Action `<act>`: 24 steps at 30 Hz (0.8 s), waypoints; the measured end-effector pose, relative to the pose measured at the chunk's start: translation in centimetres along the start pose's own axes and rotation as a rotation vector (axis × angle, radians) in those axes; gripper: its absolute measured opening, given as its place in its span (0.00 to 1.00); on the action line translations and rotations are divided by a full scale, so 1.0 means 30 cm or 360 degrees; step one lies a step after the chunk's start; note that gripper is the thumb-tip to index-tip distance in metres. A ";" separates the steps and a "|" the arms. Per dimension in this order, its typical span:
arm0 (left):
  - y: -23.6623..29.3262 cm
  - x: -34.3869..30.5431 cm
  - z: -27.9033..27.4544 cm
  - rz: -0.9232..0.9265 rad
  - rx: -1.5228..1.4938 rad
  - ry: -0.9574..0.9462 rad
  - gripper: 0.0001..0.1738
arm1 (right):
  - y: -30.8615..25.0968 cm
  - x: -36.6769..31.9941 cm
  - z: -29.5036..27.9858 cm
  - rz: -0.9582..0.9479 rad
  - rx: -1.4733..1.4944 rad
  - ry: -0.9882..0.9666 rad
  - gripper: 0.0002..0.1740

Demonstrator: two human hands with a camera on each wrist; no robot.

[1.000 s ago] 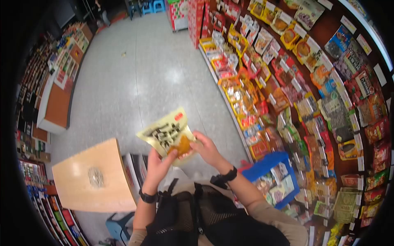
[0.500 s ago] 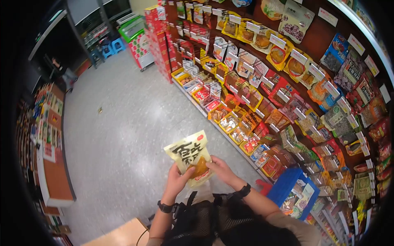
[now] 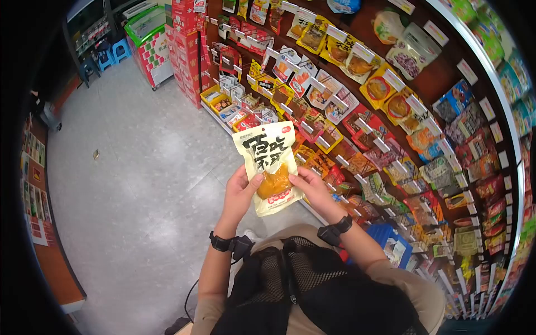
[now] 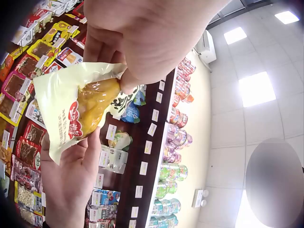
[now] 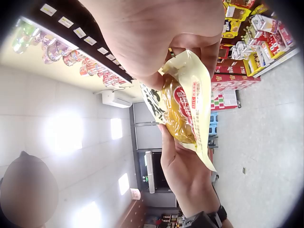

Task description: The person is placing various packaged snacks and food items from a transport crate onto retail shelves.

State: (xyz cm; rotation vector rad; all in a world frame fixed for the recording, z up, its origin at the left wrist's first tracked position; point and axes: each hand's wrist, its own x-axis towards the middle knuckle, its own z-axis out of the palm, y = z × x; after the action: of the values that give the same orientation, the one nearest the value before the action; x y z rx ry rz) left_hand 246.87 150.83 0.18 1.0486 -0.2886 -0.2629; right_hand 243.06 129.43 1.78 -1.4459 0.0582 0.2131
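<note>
A cream food pouch [image 3: 267, 146] with large black lettering and a clear window onto something golden-brown is held upright in front of my chest. My left hand [image 3: 239, 192] grips its left edge, thumb on the front beside the window. On the opposite edge my right hand [image 3: 314, 194] pinches it the same way. In the left wrist view the pouch [image 4: 59, 107] shows its red print and lower end, with fingers tucked behind it. From the right wrist, the pouch [image 5: 202, 102] appears side-on, its golden contents bulging at the front.
Hanging packaged snacks [image 3: 385, 145] fill the rack on the right. A blue basket [image 3: 385, 237] with packets stands by my right arm. Stacked red boxes [image 3: 187, 53], a chest freezer [image 3: 151, 47] and blue stools [image 3: 120, 50] stand ahead. At left are a counter [image 3: 53, 273] and another person [image 3: 46, 114].
The head view has swung right toward the rack, and the wooden table has nearly left the picture. The pouch sits higher in view and more upright, still held by both hands.
</note>
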 end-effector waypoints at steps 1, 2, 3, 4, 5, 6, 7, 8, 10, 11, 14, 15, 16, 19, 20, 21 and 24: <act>-0.008 0.018 -0.015 -0.0012 -0.0026 0.0008 0.25 | 0.000 0.022 0.009 -0.0004 -0.0008 0.0031 0.17; -0.016 0.043 -0.032 -0.0036 -0.0040 0.0024 0.25 | -0.001 0.045 0.018 -0.0016 -0.0030 0.0046 0.17; -0.026 0.058 -0.045 -0.0075 -0.0048 0.0035 0.25 | 0.010 0.060 0.012 0.0006 -0.0010 0.0049 0.17; -0.033 0.068 -0.057 -0.0122 -0.0049 0.0047 0.25 | 0.023 0.082 0.005 0.0031 0.0020 0.0054 0.17; -0.036 0.082 -0.069 -0.0152 -0.0052 0.0050 0.25 | 0.040 0.105 0.000 0.0045 0.0054 0.0054 0.17; -0.033 0.102 -0.082 -0.0172 -0.0046 0.0052 0.25 | 0.062 0.128 0.000 0.0067 0.0060 0.0048 0.17; -0.022 0.129 -0.095 -0.0182 -0.0033 0.0052 0.25 | 0.082 0.159 -0.001 0.0078 0.0068 0.0035 0.17; -0.016 0.146 -0.112 -0.0174 -0.0003 0.0115 0.25 | 0.094 0.199 -0.001 0.0071 0.0065 0.0018 0.16; -0.010 0.195 -0.146 -0.0117 0.0048 0.0209 0.25 | 0.073 0.294 0.017 -0.0027 0.0053 0.0006 0.15; -0.003 0.229 -0.172 -0.0107 0.0051 0.0241 0.25 | 0.068 0.346 0.029 -0.0053 0.0084 -0.0047 0.15; 0.013 0.320 -0.242 -0.0100 0.0077 0.0298 0.24 | 0.078 0.492 0.038 -0.0075 0.0155 -0.0163 0.17; 0.022 0.363 -0.257 -0.0085 0.0094 0.0293 0.24 | 0.071 0.532 0.033 -0.0081 0.0178 -0.0156 0.17; 0.035 0.417 -0.276 -0.0068 0.0115 0.0290 0.23 | 0.052 0.577 0.036 -0.0088 0.0204 -0.0153 0.17; 0.036 0.570 -0.324 -0.0191 0.0148 0.0183 0.22 | 0.007 0.706 0.000 -0.0134 0.0196 -0.0121 0.17; 0.039 0.624 -0.325 -0.0248 0.0175 0.0196 0.21 | -0.015 0.734 -0.014 -0.0142 0.0178 -0.0085 0.16; 0.038 0.680 -0.333 -0.0278 0.0208 0.0154 0.22 | -0.028 0.767 -0.030 -0.0160 0.0167 -0.0043 0.16; 0.043 0.887 -0.354 -0.0339 0.0261 0.0008 0.21 | -0.032 0.909 -0.098 -0.0213 0.0208 0.0037 0.19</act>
State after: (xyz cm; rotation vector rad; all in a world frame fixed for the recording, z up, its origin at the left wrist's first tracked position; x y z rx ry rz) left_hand 275.53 150.79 -0.79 1.2443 -0.1959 -0.4338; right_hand 270.22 129.40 -2.24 -1.3165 -0.0056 0.0813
